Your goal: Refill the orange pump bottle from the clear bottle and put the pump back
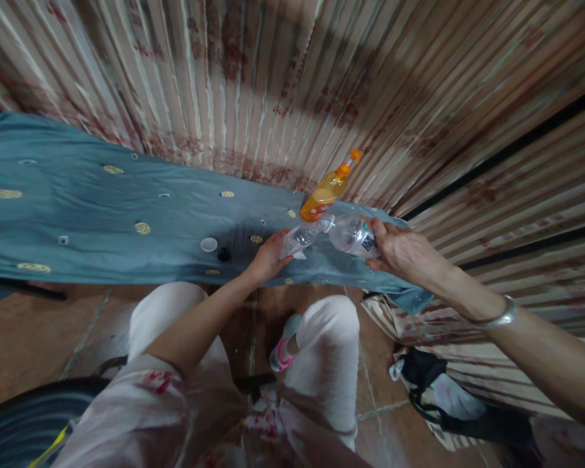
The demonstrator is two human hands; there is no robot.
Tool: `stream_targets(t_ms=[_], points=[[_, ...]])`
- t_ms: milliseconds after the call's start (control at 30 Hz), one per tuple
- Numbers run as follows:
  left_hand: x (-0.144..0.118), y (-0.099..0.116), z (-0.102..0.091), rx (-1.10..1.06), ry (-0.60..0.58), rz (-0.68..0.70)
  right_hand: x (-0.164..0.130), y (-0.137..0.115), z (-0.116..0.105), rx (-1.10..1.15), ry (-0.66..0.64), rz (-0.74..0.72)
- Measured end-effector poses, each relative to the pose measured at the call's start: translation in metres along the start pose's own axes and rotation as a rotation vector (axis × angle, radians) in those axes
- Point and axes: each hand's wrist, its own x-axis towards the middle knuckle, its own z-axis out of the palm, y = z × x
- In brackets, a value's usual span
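Observation:
My left hand is wrapped round a small clear plastic bottle, tilted with its neck up to the right. My right hand grips a larger clear plastic bottle with a printed label, tipped so its mouth points left. The two bottle necks come together between my hands; whether they touch I cannot make out. Just behind them stands an orange pump bottle holding yellow-orange liquid. To the left of my left hand, a white round cap and a small black cap lie on the cloth.
A blue-green patterned cloth covers the narrow table. Pleated curtains hang behind it and along the right, with dark bars crossing there. Dark and white fabric items lie low at the right. A black round object is at the lower left.

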Motion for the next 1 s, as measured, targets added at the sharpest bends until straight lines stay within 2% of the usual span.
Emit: stream_targets(t_ms=[433, 667, 1000], points=[[0.000, -0.007, 0.005, -0.011, 0.027, 0.034, 0.000, 0.002, 0.003, -0.016, 0.034, -0.026], [0.000, -0.012, 0.008, -0.009, 0.045, 0.041, 0.000, 0.001, -0.003, -0.003, -0.019, -0.017], [-0.001, -0.012, 0.006, -0.008, 0.032, 0.057, 0.000, 0.002, 0.000, -0.020, 0.018, -0.023]])
